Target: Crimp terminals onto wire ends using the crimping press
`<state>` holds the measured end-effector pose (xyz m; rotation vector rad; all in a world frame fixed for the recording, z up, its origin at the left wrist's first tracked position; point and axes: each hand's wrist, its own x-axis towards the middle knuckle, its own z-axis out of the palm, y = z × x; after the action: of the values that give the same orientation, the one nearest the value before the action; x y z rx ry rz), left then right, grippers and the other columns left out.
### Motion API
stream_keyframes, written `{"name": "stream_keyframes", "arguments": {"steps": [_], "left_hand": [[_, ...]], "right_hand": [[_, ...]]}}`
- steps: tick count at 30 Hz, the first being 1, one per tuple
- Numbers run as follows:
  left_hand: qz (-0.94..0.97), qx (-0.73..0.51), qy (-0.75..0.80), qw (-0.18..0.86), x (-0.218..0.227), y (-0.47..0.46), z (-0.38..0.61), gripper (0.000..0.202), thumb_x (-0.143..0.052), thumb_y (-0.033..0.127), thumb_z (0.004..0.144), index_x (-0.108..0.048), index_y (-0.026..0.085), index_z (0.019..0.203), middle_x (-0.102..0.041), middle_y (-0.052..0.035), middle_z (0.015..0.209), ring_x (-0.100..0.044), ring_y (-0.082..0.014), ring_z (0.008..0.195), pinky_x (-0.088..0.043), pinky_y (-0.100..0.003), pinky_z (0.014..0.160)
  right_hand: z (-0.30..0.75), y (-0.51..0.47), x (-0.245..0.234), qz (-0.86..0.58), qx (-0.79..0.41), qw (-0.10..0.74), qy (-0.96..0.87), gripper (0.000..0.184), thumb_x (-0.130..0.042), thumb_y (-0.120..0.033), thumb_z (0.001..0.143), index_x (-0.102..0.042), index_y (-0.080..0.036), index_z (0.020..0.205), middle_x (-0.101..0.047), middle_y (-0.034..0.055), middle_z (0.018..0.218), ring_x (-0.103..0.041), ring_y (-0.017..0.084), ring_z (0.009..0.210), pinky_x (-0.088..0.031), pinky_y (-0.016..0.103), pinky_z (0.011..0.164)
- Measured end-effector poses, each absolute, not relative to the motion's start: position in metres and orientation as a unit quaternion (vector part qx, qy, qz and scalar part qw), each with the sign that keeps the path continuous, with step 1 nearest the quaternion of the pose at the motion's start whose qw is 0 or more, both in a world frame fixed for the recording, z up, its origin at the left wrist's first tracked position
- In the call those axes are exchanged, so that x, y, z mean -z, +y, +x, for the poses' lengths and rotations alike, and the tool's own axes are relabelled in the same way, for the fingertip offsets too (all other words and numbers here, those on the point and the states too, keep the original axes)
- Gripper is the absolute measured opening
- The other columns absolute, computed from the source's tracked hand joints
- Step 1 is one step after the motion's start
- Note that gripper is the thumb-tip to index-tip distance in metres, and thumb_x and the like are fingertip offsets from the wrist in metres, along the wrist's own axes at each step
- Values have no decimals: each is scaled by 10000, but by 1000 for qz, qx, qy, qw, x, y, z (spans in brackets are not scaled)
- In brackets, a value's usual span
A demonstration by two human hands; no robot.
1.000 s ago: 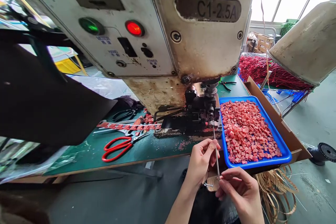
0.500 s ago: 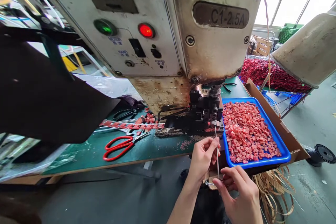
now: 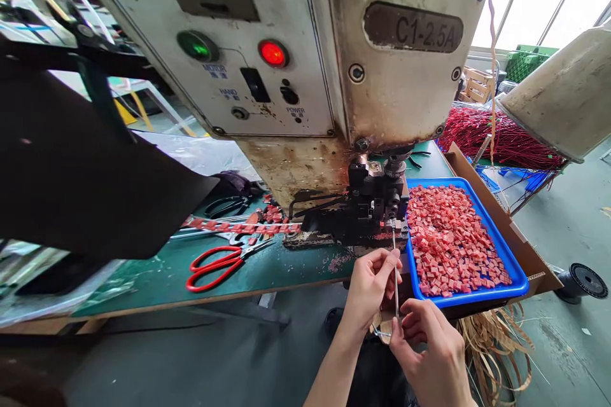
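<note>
A thin grey wire [image 3: 395,273] runs up from my hands to the black crimping die [image 3: 370,206] under the big worn press [image 3: 334,44] marked C1-2.5A. My left hand [image 3: 370,289] pinches the wire just below the die, at the bench edge. My right hand [image 3: 429,343] is closed on the wire's lower end, slightly nearer me. A blue tray [image 3: 518,270] heaped with small red terminals [image 3: 449,238] stands right beside both hands. A red strip of terminals [image 3: 238,227] feeds into the die from the left.
Red-handled scissors [image 3: 214,265] lie on the green bench top [image 3: 157,280], with black pliers [image 3: 229,206] behind. A black panel [image 3: 71,184] juts in at left. A bundle of red wires [image 3: 496,133] lies at the back right. Straw-coloured strips [image 3: 496,343] hang below the tray.
Both hands have pushed the wire up and forward, so its tip now reaches the die. My right hand has closed in nearer the left. The view has shifted slightly.
</note>
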<state>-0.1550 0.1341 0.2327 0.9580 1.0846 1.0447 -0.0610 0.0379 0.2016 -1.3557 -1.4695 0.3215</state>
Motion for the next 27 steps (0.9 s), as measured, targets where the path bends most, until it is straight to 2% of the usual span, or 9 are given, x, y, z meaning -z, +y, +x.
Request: {"name": "stream_keyframes", "arguments": {"steps": [4,8,14,20,27], "left_hand": [[419,-455,470,630,-231,135,-156,546,-763,702,668,-617,178,625,-546,46,462,-408,-59,350,-311,-194,371],[421,-455,470,629,-231,133,-156,550,-749,711,682,-601,183,645,-548,51,476,-415,-60,346,-318,-193,367],[438,-433,462,639,-236,119,-159,533,-731,694,722,-569,195,623,-531,53,447,-384,-58,329,-283,-192,351],[415,-463,482,617,-236,120,-166,561,-775,715,654,-588,188,598,-554,34,445,-420,-66,345,-324,-188,358],[435,-459,481,607,-234,129,-167,575,-763,741,647,-613,186,617,-566,32,459,-442,-75,344,-342,-190,349]], "right_hand": [[-58,40,-205,-543,-115,518,-650,104,-581,-140,911,-628,-204,978,-632,-19,690,-607,103,481,-534,162,482],[-53,40,-209,-508,-117,511,-683,128,-566,-104,909,-624,-211,948,-623,-13,706,-612,104,507,-531,170,513],[-55,31,-209,-509,-131,511,-680,146,-572,-92,867,-620,-225,903,-608,-29,649,-565,104,446,-478,179,444],[-55,31,-208,-483,-136,496,-709,192,-524,-54,892,-590,-223,954,-635,-21,685,-616,112,517,-517,171,524],[-65,36,-202,-509,-184,530,-653,166,-522,-81,889,-614,-216,915,-638,-1,712,-606,125,549,-510,197,534]]}}
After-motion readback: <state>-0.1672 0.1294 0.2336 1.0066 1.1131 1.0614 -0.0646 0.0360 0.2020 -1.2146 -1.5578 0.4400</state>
